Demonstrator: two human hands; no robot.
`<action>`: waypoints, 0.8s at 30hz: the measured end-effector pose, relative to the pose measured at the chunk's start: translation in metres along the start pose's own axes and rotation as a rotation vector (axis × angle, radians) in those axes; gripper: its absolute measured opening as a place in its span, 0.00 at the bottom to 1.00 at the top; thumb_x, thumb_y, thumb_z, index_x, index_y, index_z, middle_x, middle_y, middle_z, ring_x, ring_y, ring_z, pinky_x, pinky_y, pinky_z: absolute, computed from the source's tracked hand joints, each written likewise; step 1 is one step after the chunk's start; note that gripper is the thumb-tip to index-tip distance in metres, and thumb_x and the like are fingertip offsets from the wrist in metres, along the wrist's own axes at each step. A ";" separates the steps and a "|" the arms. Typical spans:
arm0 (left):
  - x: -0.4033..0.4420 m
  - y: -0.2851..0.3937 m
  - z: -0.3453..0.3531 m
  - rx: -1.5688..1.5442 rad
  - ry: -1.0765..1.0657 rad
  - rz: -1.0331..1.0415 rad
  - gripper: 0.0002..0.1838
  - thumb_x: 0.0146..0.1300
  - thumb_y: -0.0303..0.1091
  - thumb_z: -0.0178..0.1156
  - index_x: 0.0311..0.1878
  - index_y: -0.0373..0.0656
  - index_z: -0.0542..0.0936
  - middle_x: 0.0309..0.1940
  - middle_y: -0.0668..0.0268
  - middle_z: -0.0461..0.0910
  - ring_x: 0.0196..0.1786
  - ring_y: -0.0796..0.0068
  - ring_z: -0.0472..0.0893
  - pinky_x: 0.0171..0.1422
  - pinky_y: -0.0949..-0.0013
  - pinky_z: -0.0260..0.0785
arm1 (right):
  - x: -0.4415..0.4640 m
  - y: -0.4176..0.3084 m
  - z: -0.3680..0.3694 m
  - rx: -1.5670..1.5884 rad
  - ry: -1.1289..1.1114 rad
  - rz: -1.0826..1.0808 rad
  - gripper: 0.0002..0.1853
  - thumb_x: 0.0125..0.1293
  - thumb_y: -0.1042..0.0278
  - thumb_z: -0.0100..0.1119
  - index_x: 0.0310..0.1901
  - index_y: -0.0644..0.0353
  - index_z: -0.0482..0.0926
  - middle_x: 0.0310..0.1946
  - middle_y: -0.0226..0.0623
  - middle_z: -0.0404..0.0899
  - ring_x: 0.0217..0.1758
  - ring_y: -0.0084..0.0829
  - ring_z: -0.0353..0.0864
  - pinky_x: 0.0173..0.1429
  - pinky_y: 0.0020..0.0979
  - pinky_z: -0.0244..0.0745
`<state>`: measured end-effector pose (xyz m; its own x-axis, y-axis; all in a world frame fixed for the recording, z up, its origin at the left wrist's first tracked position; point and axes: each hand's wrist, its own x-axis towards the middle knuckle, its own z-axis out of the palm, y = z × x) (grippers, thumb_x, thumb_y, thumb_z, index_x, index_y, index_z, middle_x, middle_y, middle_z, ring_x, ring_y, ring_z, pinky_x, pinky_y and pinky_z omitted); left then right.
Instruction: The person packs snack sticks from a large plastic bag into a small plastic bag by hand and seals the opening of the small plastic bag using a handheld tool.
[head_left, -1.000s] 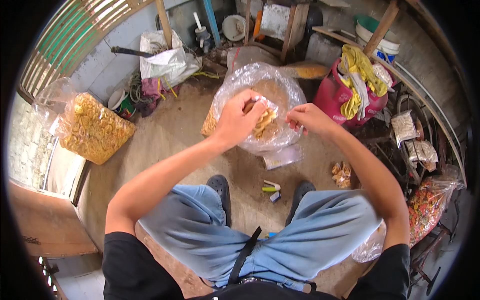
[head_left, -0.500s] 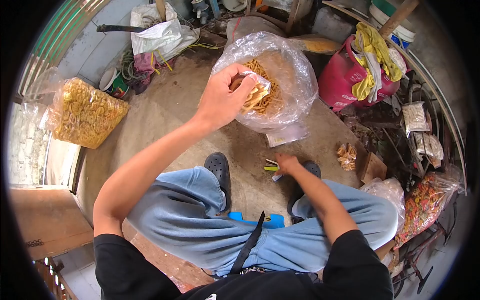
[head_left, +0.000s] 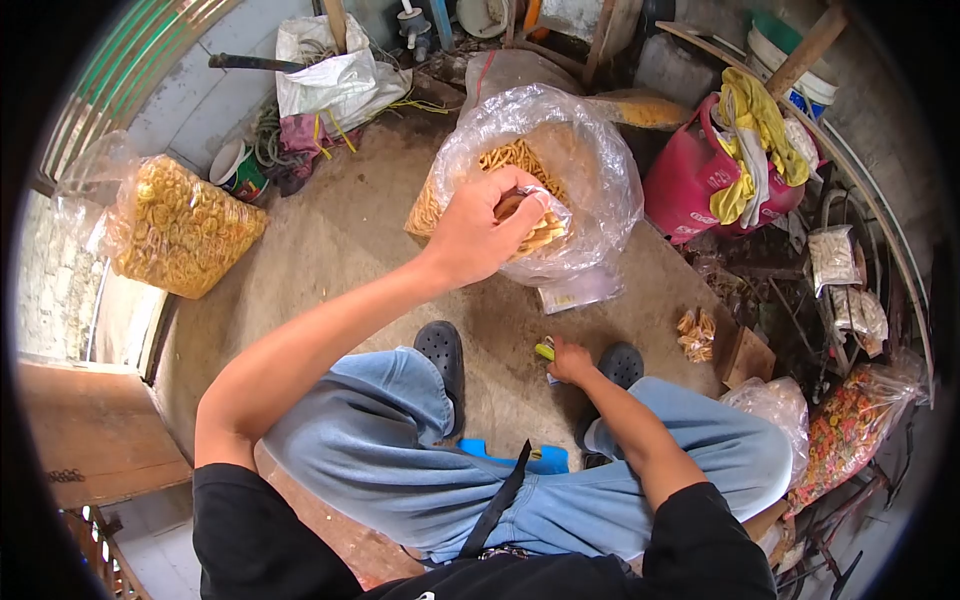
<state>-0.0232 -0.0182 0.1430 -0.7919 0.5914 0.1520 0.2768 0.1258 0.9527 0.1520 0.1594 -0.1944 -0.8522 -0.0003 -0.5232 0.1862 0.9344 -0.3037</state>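
Note:
My left hand (head_left: 488, 225) is closed on the gathered top of a small clear plastic bag of snack sticks (head_left: 545, 235). It is held over the mouth of a large clear bag (head_left: 610, 190) with brown snack sticks (head_left: 520, 157) inside. Low over the floor, my right hand (head_left: 572, 360) has its fingers closed on a small yellow-green object (head_left: 545, 349), whose exact kind I cannot make out. Something small and bluish shows just beneath that hand. Between the large bag and my right hand lies a stack of clear plastic packets (head_left: 580, 288).
A big bag of yellow ring snacks (head_left: 185, 225) stands at left. Small filled packets (head_left: 696, 335) lie on the floor at right, near a bag of colourful snacks (head_left: 850, 420). A pink tub with cloths (head_left: 685, 190) stands at the back right. My clogs (head_left: 440, 358) flank a blue stool (head_left: 545, 460).
My right hand has closed on the yellow-green object and lifted it slightly. My left hand, with the small bag, has shifted right and nearer to me in view.

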 end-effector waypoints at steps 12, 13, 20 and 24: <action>-0.001 0.009 -0.007 0.182 -0.092 0.120 0.08 0.69 0.34 0.58 0.42 0.39 0.78 0.27 0.73 0.76 0.28 0.88 0.68 0.32 0.77 0.62 | -0.007 -0.037 -0.233 0.391 -0.009 -0.400 0.31 0.73 0.36 0.43 0.56 0.59 0.75 0.50 0.44 0.80 0.54 0.37 0.78 0.61 0.37 0.69; -0.001 0.011 -0.008 0.227 -0.112 0.150 0.07 0.69 0.33 0.58 0.42 0.39 0.78 0.26 0.72 0.75 0.28 0.86 0.68 0.32 0.76 0.62 | -0.025 -0.045 -0.268 0.406 -0.005 -0.409 0.30 0.72 0.37 0.45 0.56 0.59 0.75 0.49 0.43 0.79 0.52 0.35 0.78 0.59 0.36 0.70; 0.001 0.008 -0.001 0.322 -0.218 0.307 0.06 0.67 0.30 0.59 0.42 0.38 0.78 0.28 0.61 0.78 0.30 0.73 0.77 0.36 0.69 0.68 | -0.108 -0.066 -0.356 0.442 0.213 -0.536 0.27 0.70 0.43 0.56 0.55 0.61 0.73 0.43 0.40 0.80 0.46 0.32 0.78 0.52 0.35 0.72; 0.003 0.011 0.002 0.352 -0.218 0.480 0.04 0.65 0.27 0.60 0.41 0.39 0.78 0.33 0.60 0.79 0.37 0.64 0.80 0.41 0.65 0.71 | -0.121 -0.071 -0.358 0.255 0.245 -0.654 0.26 0.68 0.46 0.59 0.53 0.61 0.71 0.41 0.46 0.81 0.45 0.43 0.81 0.49 0.39 0.73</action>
<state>-0.0211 -0.0130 0.1538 -0.4162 0.7911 0.4482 0.7655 0.0390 0.6422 0.0665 0.2210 0.1756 -0.9069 -0.4212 0.0116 -0.3148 0.6591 -0.6830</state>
